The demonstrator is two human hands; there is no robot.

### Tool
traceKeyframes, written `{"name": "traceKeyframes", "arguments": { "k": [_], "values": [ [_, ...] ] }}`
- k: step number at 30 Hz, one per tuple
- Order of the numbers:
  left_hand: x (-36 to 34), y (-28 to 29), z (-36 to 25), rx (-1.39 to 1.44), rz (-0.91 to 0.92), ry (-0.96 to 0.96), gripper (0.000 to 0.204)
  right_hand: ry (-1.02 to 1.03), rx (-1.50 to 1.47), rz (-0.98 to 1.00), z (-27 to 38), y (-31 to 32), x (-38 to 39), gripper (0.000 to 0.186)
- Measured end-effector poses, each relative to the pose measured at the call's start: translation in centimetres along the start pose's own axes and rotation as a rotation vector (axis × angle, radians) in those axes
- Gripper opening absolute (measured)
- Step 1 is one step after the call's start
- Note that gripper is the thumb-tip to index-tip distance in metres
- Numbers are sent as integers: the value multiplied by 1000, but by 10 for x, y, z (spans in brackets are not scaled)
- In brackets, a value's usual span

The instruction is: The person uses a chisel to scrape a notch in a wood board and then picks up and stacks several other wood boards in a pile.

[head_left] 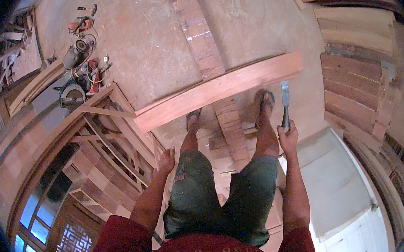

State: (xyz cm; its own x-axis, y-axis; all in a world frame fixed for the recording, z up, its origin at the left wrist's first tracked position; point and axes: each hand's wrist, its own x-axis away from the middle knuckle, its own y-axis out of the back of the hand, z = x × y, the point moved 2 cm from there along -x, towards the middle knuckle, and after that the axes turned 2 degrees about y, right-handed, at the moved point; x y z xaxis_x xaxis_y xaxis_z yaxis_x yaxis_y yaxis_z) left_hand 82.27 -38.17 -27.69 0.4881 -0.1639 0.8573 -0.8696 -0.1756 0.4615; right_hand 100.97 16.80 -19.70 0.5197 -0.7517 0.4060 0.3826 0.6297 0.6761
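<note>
In my right hand (288, 136) is a wood chisel (286, 99), its broad pale blade pointing away from me and its dark handle inside my closed fingers. My left hand (166, 161) hangs beside my left thigh with the fingers loosely curled, and nothing shows in it. In front of my feet a reddish wooden beam (219, 90) lies slantwise, its right end farther off. It crosses over a long worn plank (196, 27) on the floor. The chisel blade is close to the beam's right end, apart from it.
Power tools lie at the left: a circular saw (73, 96), an angle grinder (80, 46) with cords, and a hammer (88, 9) beyond. Wooden frames (113, 100) stand near my left arm. A white panel (341, 186) and stacked boards (353, 77) are on the right.
</note>
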Motion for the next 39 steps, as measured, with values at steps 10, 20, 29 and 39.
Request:
{"name": "traceKeyframes", "arguments": {
  "k": [10,20,29,39],
  "values": [
    [-195,62,-200,86,-376,-177,50,552,370,37,-47,9,-286,35],
    [-367,15,-170,-216,377,73,70,-555,-265,457,-189,8,-444,71],
    [-363,8,-199,-198,504,153,84,-682,-544,695,-256,3,-456,62],
    [-333,-20,-202,-255,466,94,86,-696,-385,646,-325,27,-414,53]
  ]
}}
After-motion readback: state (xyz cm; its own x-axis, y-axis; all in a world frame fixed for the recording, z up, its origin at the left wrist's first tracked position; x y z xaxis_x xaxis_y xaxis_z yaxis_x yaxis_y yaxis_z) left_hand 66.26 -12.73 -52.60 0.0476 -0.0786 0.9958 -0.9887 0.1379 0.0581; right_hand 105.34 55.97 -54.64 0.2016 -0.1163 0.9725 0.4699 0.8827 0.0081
